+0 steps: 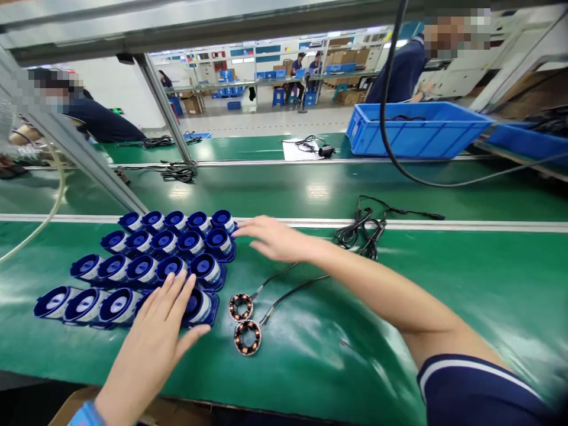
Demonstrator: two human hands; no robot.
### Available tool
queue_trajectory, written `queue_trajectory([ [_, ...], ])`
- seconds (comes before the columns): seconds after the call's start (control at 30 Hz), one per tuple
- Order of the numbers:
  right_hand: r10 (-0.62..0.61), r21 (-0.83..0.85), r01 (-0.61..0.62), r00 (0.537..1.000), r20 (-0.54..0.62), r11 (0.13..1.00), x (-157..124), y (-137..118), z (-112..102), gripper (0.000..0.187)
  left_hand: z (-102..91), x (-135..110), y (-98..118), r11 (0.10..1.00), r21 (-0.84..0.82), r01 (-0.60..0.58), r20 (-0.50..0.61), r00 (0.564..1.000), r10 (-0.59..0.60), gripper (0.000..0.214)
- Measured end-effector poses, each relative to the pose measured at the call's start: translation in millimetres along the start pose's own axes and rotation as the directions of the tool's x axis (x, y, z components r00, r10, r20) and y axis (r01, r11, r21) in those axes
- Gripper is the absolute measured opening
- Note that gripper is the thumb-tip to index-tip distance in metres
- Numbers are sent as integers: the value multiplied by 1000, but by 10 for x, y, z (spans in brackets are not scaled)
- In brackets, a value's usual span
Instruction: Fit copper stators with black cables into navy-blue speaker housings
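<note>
Left grip (153, 337) and right grip (279, 239) outspread, some blue housings (204, 309) half-hidden behind the left.

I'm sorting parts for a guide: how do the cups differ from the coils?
The cups are blue with pale sides, while the coils show copper windings. The cups stand upright in four rows; the coils are only two, lying flat. Each cup looks taller and wider than either coil. Both kinds are round and sit on the green table.
</note>
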State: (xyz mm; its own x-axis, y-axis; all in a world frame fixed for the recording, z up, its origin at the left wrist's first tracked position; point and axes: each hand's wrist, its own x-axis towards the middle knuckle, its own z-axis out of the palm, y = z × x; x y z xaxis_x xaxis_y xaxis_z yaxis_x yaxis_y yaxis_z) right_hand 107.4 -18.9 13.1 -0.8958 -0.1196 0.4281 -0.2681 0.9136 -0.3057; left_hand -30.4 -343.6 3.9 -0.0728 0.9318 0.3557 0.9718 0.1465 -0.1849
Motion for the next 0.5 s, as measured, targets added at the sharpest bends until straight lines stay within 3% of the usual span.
queue_trajectory([
  [0.07,251,-134,-243,967,44,961,-508,419,-440,63,8,40,307,998,-61,-27,-37,999,24,90],
  [0.1,424,-240,-397,902,75,886,-788,627,-643,68,42,52,468,995,-75,-62,-48,997,59,95],
  [0.13,592,-334,-536,801,91,775,-1069,814,-820,68,99,56,618,992,-79,-100,-57,994,96,100],
  [0.23,780,-430,-691,624,52,581,-1811,1159,-1125,63,388,13,924,986,-83,-143,-104,986,134,102],
  [0.37,843,-456,-743,537,28,489,-2386,1208,-1086,62,811,-95,940,993,-100,-59,-134,990,45,82],
  [0.5,853,-442,-760,521,24,476,-2664,1145,-1112,70,881,-140,805,991,-110,-70,-74,995,62,83],
])
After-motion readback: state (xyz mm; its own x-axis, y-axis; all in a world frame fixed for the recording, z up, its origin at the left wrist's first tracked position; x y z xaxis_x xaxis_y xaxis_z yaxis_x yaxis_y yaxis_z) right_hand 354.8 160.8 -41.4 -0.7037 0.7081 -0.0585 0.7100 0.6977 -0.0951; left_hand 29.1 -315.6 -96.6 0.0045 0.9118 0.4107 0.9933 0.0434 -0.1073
